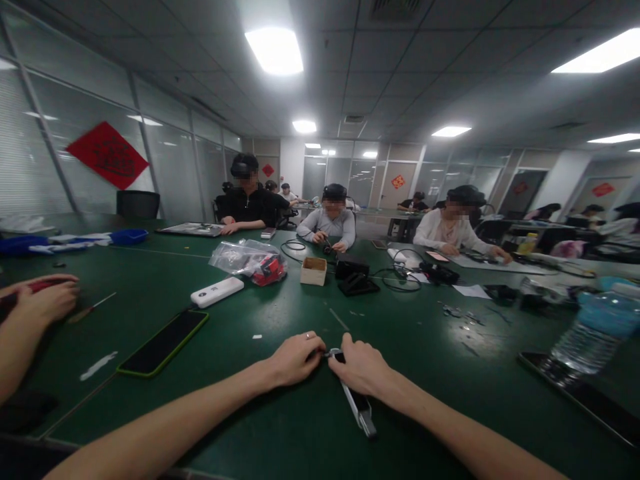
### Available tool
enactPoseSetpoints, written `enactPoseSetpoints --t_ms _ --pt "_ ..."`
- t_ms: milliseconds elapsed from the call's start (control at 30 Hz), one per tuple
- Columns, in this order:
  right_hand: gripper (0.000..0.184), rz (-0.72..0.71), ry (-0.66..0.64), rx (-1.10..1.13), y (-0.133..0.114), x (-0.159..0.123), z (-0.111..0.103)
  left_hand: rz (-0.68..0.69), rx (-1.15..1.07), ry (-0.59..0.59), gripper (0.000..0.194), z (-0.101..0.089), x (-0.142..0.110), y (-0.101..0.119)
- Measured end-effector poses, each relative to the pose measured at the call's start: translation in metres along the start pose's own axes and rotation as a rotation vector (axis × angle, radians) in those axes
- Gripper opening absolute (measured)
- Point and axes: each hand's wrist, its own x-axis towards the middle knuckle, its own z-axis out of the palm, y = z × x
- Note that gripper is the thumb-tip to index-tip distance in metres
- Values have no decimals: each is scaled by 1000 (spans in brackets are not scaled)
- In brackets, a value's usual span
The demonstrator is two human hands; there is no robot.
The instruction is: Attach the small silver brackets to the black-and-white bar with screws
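Note:
A long, narrow silver-and-black device [356, 402] lies at a slant on the green table, its grey end toward me. My right hand [364, 365] rests over its far part, fingers closed around it. My left hand [296, 360] is curled beside the far tip, thumb and fingers pinched together near a small metallic piece [327, 354]. Whether that piece belongs to the device cannot be made out. Just beyond my hands lies a thin metal strip [339, 319]. A small white scrap [257, 337] sits beyond my left hand.
At left are a green-edged phone [165, 342], a white power-bank-like device [217, 292] and a co-worker's hands [47, 300]. A small box [313, 271], plastic bag [240, 257] and black case [353, 270] stand ahead. A water bottle [585, 337] and dark phone [585, 393] are right.

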Motion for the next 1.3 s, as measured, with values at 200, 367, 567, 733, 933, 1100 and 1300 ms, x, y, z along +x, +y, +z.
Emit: enactPoseSetpoints --t_ms 200,367,567,733,933,1100,1300 --pt "51 -90 51 100 16 2 -1 58 49 -74 14 -4 0 4" --pt "40 -345 63 228 33 -6 -3 18 50 -51 19 -1 2 -1" --pt "27 -355 95 86 32 -6 3 -35 36 -1 17 1 0 -2" --pt "27 -340 141 105 34 -3 7 -69 22 8 16 -1 -1 -2" --pt "26 -369 149 146 36 -2 8 -59 15 1 17 -2 0 -2" --pt "28 -408 174 183 37 -1 10 -64 12 -27 16 -6 -1 0" --pt "28 -449 206 181 39 4 15 -49 -2 -8 16 -4 -1 -4"
